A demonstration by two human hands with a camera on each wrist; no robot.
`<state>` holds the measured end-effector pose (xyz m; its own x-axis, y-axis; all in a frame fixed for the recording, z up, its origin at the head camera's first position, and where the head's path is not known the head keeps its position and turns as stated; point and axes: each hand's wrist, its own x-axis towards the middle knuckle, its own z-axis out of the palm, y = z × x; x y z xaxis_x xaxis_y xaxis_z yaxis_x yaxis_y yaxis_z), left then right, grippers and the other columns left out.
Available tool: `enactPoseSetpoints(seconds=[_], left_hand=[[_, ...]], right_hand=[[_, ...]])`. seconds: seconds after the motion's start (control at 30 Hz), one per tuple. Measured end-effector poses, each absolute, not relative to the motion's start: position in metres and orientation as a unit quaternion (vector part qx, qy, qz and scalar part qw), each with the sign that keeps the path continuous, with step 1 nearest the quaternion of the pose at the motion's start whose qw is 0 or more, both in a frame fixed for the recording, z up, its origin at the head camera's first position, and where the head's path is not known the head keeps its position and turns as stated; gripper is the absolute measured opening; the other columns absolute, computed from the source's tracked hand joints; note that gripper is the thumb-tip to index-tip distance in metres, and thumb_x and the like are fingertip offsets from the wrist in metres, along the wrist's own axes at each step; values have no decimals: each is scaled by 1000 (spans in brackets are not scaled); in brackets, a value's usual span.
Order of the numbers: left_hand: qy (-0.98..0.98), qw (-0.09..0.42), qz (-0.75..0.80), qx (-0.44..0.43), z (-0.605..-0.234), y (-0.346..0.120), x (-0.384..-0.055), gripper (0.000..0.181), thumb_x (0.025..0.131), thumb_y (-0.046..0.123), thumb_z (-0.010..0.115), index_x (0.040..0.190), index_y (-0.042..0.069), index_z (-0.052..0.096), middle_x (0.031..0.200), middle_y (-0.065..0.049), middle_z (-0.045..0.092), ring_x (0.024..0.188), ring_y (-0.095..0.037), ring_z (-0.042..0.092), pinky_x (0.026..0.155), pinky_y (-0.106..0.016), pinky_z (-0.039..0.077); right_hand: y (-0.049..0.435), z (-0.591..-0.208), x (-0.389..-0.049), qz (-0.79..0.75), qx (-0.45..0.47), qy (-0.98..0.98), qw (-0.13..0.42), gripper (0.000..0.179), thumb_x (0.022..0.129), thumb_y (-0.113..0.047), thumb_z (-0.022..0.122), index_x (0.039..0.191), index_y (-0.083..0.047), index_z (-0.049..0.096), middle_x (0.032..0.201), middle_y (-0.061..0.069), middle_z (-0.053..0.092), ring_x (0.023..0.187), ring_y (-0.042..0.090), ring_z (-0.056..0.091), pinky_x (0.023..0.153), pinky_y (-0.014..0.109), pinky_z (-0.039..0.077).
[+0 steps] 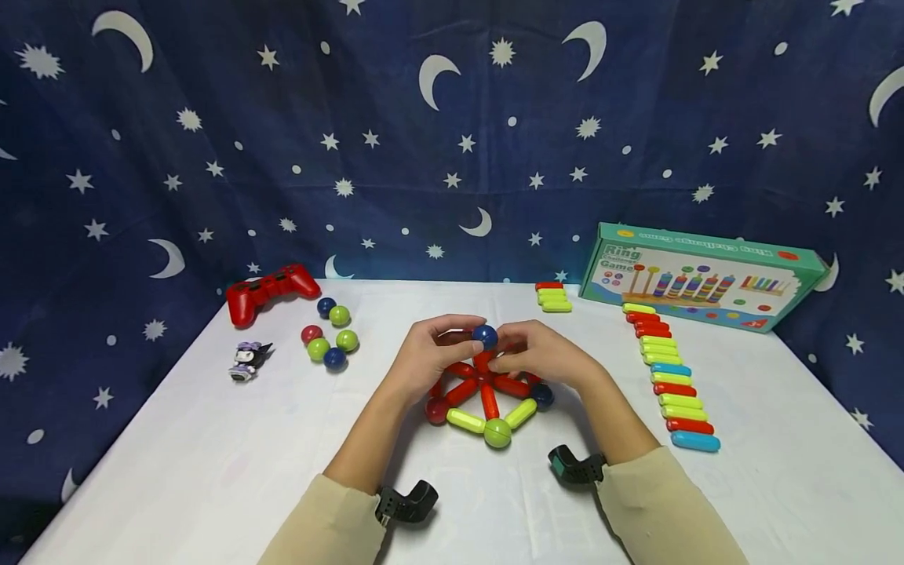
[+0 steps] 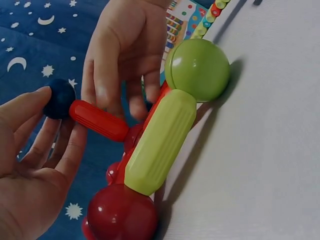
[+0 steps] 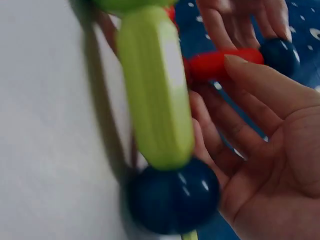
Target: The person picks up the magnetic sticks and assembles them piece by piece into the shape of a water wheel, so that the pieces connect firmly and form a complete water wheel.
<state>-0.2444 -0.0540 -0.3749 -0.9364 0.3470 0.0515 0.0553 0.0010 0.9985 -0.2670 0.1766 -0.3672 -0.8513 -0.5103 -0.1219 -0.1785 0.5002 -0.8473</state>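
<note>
A flat frame of magnetic sticks and balls lies on the table, with a red ball (image 1: 436, 410), a green ball (image 1: 497, 432) and a dark blue ball (image 1: 542, 395) at its rim. Yellow-green sticks (image 2: 161, 142) join rim balls, and red sticks (image 1: 490, 401) run to the middle. From the middle a red stick (image 2: 99, 120) stands up, topped by a blue ball (image 1: 485, 337). My left hand (image 1: 422, 355) pinches this top ball between thumb and fingers. My right hand (image 1: 544, 355) holds the upright red stick, thumb on its side; its fingers are partly hidden.
Loose balls (image 1: 335, 359) lie to the left, near a small figurine (image 1: 247, 361) and a red game controller (image 1: 271, 293). A long row of coloured sticks (image 1: 674, 390) runs down the right side. Several more sticks (image 1: 553, 297) lie at the back, beside a game box (image 1: 699, 275).
</note>
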Motion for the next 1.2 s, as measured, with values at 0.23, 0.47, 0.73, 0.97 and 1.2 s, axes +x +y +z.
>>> enactPoseSetpoints(seconds=[0.23, 0.47, 0.73, 0.97, 1.2], left_hand=[[702, 115, 689, 136, -378, -55, -247, 40, 94, 14, 74, 133, 13, 70, 130, -7, 69, 112, -22, 71, 102, -50, 55], [705, 118, 684, 146, -378, -53, -249, 38, 94, 13, 73, 132, 16, 69, 133, -5, 67, 119, -23, 68, 102, -48, 55], [700, 120, 689, 146, -381, -52, -249, 38, 94, 13, 73, 131, 15, 69, 132, -5, 68, 117, -23, 68, 101, -44, 56], [694, 125, 693, 146, -381, -51, -248, 38, 94, 13, 72, 133, 14, 69, 133, -6, 67, 118, -23, 68, 104, -49, 54], [710, 125, 681, 132, -381, -52, -248, 39, 93, 20, 75, 131, 21, 70, 132, 0, 69, 122, -23, 64, 103, -44, 54]], right_hand=[[216, -362, -274, -536, -73, 837, 81, 44, 101, -32, 66, 133, -2, 64, 125, 19, 69, 106, 29, 69, 87, 31, 60], [239, -384, -286, -487, 16, 873, -13, 39, 104, -23, 60, 139, -6, 61, 140, 20, 61, 107, 32, 66, 80, 22, 57], [242, -393, -306, -343, -1, 939, -21, 45, 101, -14, 60, 145, -8, 57, 158, 25, 41, 134, 46, 51, 110, 59, 46], [243, -387, -314, -272, -2, 962, 28, 48, 100, -15, 60, 147, -5, 55, 155, 27, 43, 144, 49, 38, 117, 67, 32], [244, -385, -311, -228, -21, 971, 69, 39, 97, -15, 65, 133, 0, 66, 125, 25, 65, 112, 40, 56, 106, 60, 46]])
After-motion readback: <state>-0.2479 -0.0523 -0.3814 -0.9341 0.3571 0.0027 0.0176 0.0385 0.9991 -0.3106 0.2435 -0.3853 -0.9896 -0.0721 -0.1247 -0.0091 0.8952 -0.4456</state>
